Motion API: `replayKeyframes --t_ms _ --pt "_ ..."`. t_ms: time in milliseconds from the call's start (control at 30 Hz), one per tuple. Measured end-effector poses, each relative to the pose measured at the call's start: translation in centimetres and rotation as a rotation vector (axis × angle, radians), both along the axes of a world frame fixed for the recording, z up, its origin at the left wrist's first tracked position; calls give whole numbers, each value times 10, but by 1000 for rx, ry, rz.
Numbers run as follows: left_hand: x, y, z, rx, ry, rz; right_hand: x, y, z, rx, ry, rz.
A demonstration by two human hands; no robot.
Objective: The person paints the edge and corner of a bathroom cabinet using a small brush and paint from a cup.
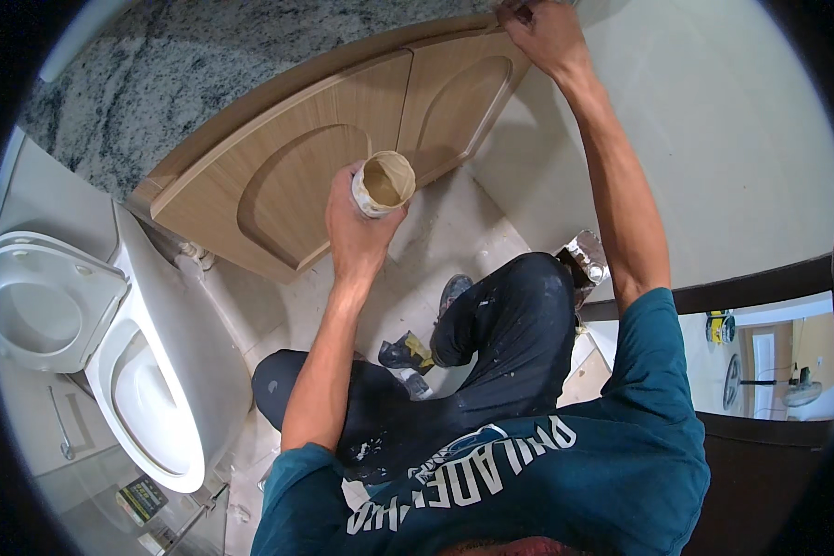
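Note:
My left hand [354, 228] is wrapped round a cream-coloured cup [383, 185] with pale, crusted material on its rim and inside, held in front of the wooden cabinet doors [302, 222]. My right hand [539, 32] reaches up to the upper right corner of the cabinet at the wall, its fingers curled; what they hold, if anything, is too small to make out. The speckled stone countertop [185, 83] runs above the doors.
A white toilet [153, 408] with raised lid stands at left. The pale wall [732, 139] is at right, with a dark-framed mirror or opening [760, 371] lower down. Crumpled foil [585, 255] and dark scraps [404, 350] lie by my legs on the tiled floor [343, 306].

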State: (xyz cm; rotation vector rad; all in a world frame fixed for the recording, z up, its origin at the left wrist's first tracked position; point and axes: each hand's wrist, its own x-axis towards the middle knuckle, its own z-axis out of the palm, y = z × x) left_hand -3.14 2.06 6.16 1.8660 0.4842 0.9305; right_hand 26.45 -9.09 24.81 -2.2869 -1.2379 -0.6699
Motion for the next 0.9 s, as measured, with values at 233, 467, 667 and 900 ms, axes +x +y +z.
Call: replayKeyframes --t_ms 233,467,667,900 --pt "-2 0 2 14 -5 5 -10 9 -3 121 -74 136" --pt "0 -1 1 5 -27 -8 8 2 -6 -38 -108 -26" --pt "0 0 -1 11 -25 -1 -17 9 0 70 -20 102" --pt "0 1 -3 16 -20 -1 -17 4 2 -4 -32 28"
